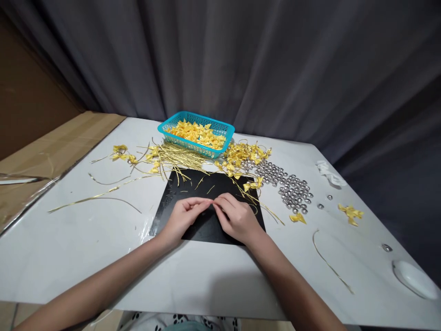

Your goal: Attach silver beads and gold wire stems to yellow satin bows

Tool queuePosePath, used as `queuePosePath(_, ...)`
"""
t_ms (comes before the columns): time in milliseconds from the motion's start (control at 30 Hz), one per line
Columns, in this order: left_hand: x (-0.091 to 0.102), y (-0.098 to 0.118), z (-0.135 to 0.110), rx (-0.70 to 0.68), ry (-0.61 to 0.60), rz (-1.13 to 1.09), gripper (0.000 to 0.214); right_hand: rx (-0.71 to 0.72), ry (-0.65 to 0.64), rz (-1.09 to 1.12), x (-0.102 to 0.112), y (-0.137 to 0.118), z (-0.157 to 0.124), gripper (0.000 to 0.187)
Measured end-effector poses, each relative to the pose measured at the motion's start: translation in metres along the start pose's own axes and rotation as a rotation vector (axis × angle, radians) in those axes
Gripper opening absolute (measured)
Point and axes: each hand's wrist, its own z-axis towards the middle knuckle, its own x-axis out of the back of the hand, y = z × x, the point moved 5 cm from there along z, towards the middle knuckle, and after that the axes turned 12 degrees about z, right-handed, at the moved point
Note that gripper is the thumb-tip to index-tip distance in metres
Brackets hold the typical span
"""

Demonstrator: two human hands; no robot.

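Observation:
Over a black mat (196,232), my left hand (186,215) and my right hand (236,216) meet fingertip to fingertip. Both are closed in a pinch; whatever lies between the fingers is too small to make out. Behind the right hand a strand of gold cord (255,208) curves on the mat. Short gold cord pieces lie just beyond the fingers. A bundle of gold cords (181,156) rests at the mat's far edge. To its right are a heap of yellow ribbon bows (246,152) and many silver ring-like pieces (294,193).
A blue plastic basket (229,133) with yellow bows stands at the back. Loose cords and bows lie to the left. On the right are a crumpled white piece (330,174), a yellow bow (350,214) and a white rounded object (415,279). Cardboard (51,151) borders the table's left.

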Motion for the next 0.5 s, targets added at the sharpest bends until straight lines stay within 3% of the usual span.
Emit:
queuePosePath(167,0.003,-0.001,0.002,-0.047,0.037,0.078,0.026,0.038,0.006,-0.041,0.0,-0.005,0.0,0.02)
queuePosePath(267,0.004,0.0,0.002,-0.073,0.052,0.109,0.023,-0.026,0.012,0.084,-0.001,-0.001,0.001,0.018)
queuePosePath(400,0.006,0.004,0.001,-0.095,0.056,0.119,0.022,-0.33,0.073,0.48,-0.006,0.014,0.0,0.014)
queuePosePath(500,0.006,0.006,0.001,-0.108,0.049,0.11,0.025,-0.634,0.013,0.875,-0.021,0.023,-0.004,0.028)
